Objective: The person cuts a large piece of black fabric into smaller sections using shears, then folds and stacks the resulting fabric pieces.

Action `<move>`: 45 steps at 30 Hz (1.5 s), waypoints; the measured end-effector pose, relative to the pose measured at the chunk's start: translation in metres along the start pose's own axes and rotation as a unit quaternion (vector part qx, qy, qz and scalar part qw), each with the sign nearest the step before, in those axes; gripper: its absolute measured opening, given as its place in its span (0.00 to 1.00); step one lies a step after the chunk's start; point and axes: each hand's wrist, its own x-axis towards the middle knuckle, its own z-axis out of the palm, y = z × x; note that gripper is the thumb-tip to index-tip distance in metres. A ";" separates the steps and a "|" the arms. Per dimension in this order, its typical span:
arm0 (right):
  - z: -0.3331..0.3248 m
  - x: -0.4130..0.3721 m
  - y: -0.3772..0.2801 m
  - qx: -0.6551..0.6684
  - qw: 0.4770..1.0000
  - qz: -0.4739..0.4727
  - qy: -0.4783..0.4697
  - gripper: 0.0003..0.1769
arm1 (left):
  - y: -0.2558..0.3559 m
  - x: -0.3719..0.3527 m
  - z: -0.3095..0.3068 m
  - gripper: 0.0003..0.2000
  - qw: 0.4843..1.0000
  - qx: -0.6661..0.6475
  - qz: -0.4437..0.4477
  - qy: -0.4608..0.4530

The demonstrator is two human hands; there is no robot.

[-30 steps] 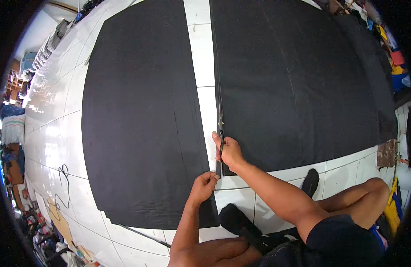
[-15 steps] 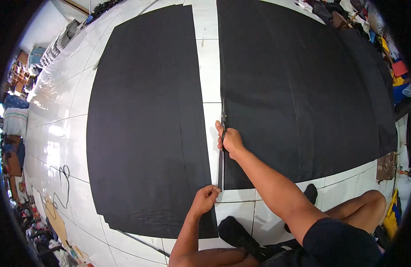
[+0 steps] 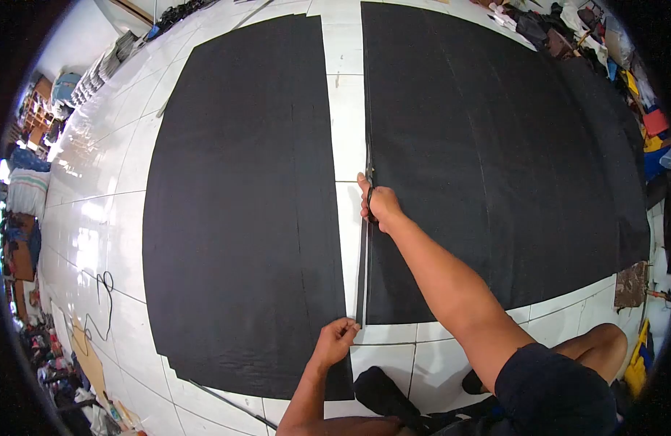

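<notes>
My right hand (image 3: 381,204) is wrapped round the handles of a pair of scissors (image 3: 371,183), whose blades point away along the left edge of the right-hand black fabric (image 3: 437,145). A narrow black strip (image 3: 362,269) lies beside that edge, parted from the fabric by a thin white gap below the scissors. Near me, the strip's end is pinched between the fingertips of my left hand (image 3: 337,341). Under my left wrist spreads another large piece of black fabric (image 3: 241,196), flat on the floor.
White floor tiles (image 3: 346,109) show between the two fabrics. A thin cord (image 3: 103,298) and brown cardboard (image 3: 90,356) lie at the left. Piled clothes and bags (image 3: 560,40) line the upper right. My black-socked foot (image 3: 379,385) rests near the fabric's lower edge.
My right hand and the scissors have moved farther up along the fabric edge, and the separated strip is longer. My left hand still pinches the strip's end. The view has shifted slightly.
</notes>
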 end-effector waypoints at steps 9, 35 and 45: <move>-0.001 0.058 -0.035 -0.018 1.000 -0.015 0.002 0.31 | 0.009 -0.001 0.003 0.10 1.000 -0.007 -0.018 0.019; -0.002 0.181 -0.113 0.010 0.999 -0.036 -0.002 0.30 | 0.062 0.018 -0.018 0.16 0.942 0.293 -0.123 -0.109; -0.004 0.184 -0.108 0.001 0.999 -0.032 -0.008 0.29 | 0.205 0.293 -0.038 0.29 0.779 0.448 0.367 0.240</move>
